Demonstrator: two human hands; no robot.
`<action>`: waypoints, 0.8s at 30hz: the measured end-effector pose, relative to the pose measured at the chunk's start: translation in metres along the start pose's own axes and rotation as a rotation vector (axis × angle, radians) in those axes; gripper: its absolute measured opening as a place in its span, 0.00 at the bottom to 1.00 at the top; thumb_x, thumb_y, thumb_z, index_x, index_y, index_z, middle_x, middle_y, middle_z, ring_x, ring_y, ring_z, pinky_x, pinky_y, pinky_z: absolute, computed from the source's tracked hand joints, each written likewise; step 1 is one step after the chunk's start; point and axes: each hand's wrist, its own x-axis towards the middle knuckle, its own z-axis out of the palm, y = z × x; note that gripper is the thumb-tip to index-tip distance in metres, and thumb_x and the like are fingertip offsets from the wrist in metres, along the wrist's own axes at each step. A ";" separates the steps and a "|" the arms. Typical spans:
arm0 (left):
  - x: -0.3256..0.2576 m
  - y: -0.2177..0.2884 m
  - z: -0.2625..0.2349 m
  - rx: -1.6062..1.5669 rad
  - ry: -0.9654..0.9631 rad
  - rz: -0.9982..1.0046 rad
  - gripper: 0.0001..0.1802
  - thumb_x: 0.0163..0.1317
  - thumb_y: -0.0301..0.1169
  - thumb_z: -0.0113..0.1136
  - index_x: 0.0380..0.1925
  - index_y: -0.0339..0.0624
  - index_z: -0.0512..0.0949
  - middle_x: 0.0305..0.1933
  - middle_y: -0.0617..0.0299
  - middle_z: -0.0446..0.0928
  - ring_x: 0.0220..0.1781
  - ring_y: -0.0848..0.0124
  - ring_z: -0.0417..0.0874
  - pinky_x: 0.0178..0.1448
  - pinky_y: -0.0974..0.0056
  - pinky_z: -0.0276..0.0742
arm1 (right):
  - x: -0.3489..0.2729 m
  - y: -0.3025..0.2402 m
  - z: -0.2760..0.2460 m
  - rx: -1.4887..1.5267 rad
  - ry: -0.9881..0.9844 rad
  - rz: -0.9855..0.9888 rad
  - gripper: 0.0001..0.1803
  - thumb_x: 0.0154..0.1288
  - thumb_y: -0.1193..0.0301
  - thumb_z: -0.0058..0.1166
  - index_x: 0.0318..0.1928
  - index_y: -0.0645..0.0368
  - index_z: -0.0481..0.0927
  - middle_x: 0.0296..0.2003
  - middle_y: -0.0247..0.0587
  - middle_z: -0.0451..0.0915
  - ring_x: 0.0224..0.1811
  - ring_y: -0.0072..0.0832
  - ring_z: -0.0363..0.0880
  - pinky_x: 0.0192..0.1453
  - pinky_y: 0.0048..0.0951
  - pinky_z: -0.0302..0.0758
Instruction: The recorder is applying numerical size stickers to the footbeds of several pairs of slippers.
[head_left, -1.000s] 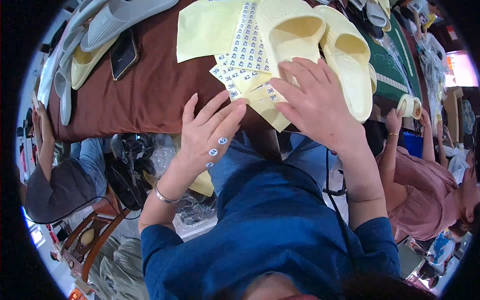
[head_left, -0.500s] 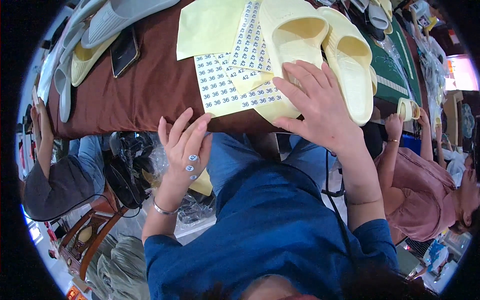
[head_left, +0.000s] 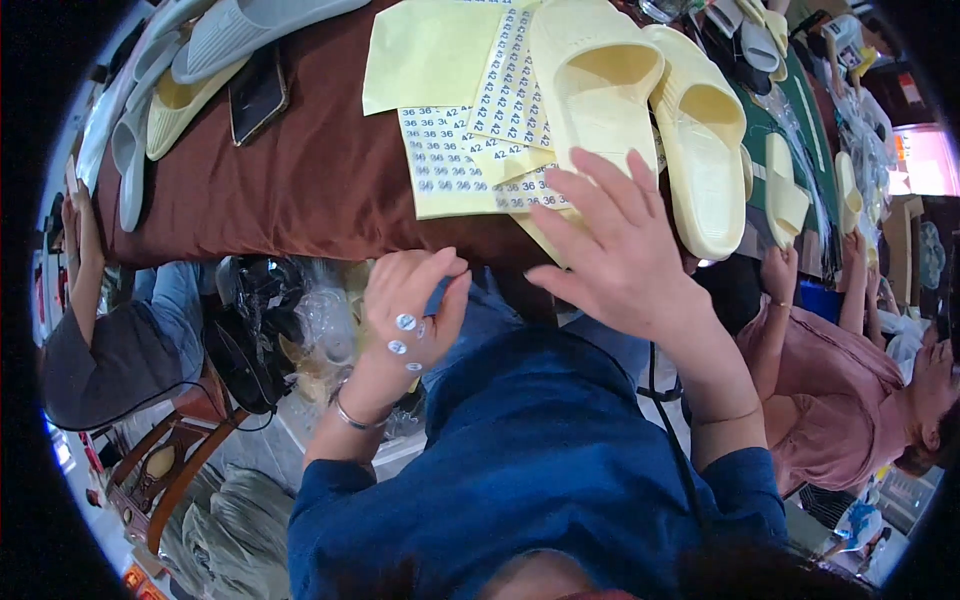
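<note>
My right hand [head_left: 620, 250] is open, fingers spread, just in front of the toe-up pale yellow slipper [head_left: 600, 110]. Its fingertips overlap that slipper's near end; I cannot tell whether they touch. A second pale yellow slipper [head_left: 705, 160] lies close on the right. Below the table's front edge, my left hand [head_left: 415, 305] is closed, fingers curled toward the thumb; whatever they may hold is hidden. Small round white stickers [head_left: 405, 322] cling to the back of that hand. Beyond both hands lie printed sticker sheets [head_left: 450, 180], partly covered by a plain yellow sheet [head_left: 425, 60] and the slipper.
Brown cloth [head_left: 300, 170] covers the table. At the far left are grey slippers [head_left: 240, 40], another yellow slipper [head_left: 185, 105] and a phone [head_left: 258, 98]. To the right, a co-worker in pink [head_left: 830, 380] holds slippers [head_left: 785, 190] beside a green surface; another person [head_left: 120, 350] sits at left.
My left hand has drawn back from the table edge and its fingers have curled in. My right hand has moved slightly nearer me, off the slipper's middle. The co-worker's slippers have separated.
</note>
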 end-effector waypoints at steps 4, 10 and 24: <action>-0.006 0.009 0.005 -0.066 -0.018 -0.178 0.23 0.56 0.17 0.66 0.53 0.36 0.74 0.35 0.55 0.83 0.36 0.61 0.85 0.44 0.60 0.78 | 0.020 -0.014 0.024 -0.023 0.186 -0.030 0.14 0.56 0.66 0.59 0.42 0.59 0.82 0.41 0.39 0.78 0.55 0.38 0.75 0.65 0.56 0.66; -0.006 0.022 0.016 -0.835 0.248 -0.742 0.38 0.66 0.19 0.58 0.71 0.41 0.50 0.58 0.49 0.75 0.52 0.66 0.82 0.58 0.64 0.76 | 0.023 -0.005 0.033 -0.085 0.177 0.058 0.14 0.54 0.70 0.66 0.42 0.56 0.83 0.40 0.35 0.79 0.50 0.35 0.78 0.66 0.49 0.66; 0.027 0.029 0.037 -0.978 0.414 -0.745 0.41 0.64 0.17 0.59 0.70 0.34 0.47 0.59 0.47 0.74 0.55 0.64 0.82 0.56 0.62 0.82 | 0.025 -0.019 0.046 0.037 0.384 -0.012 0.10 0.56 0.70 0.56 0.38 0.58 0.83 0.34 0.35 0.77 0.44 0.33 0.77 0.61 0.46 0.69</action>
